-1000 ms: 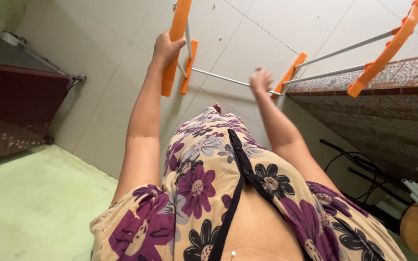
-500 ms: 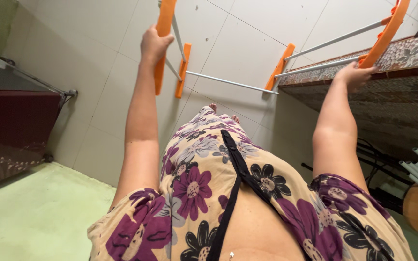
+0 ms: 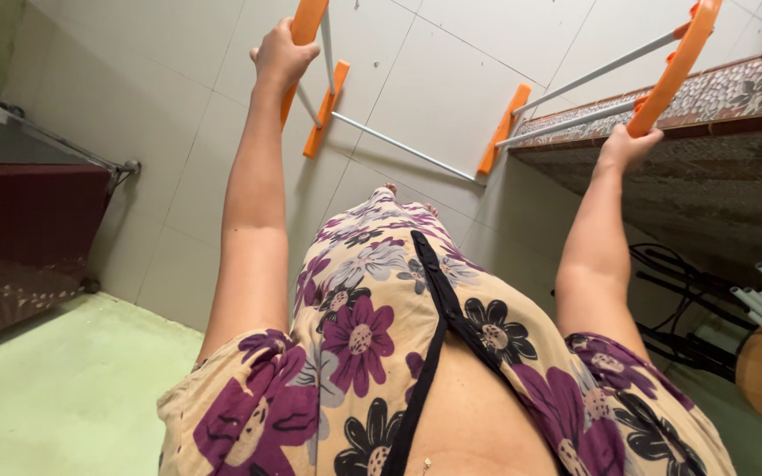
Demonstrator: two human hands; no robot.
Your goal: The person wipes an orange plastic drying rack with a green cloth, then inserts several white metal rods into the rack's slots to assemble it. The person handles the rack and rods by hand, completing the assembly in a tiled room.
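Nearest is the person's cream dress with purple and black flowers. Farther out, the right hand has its fingers wrapped around one orange plastic side bar of a folding drying rack with white metal rods; the left hand grips the other orange bar over the pale tiled floor.

Pale tiled floor, a green mat, a dark red cabinet and a patterned stone ledge.

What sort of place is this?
Probably a home utility or wash area: tiled floor, both hands, left and right, gripping an orange-and-white drying rack, beside a patterned stone ledge.
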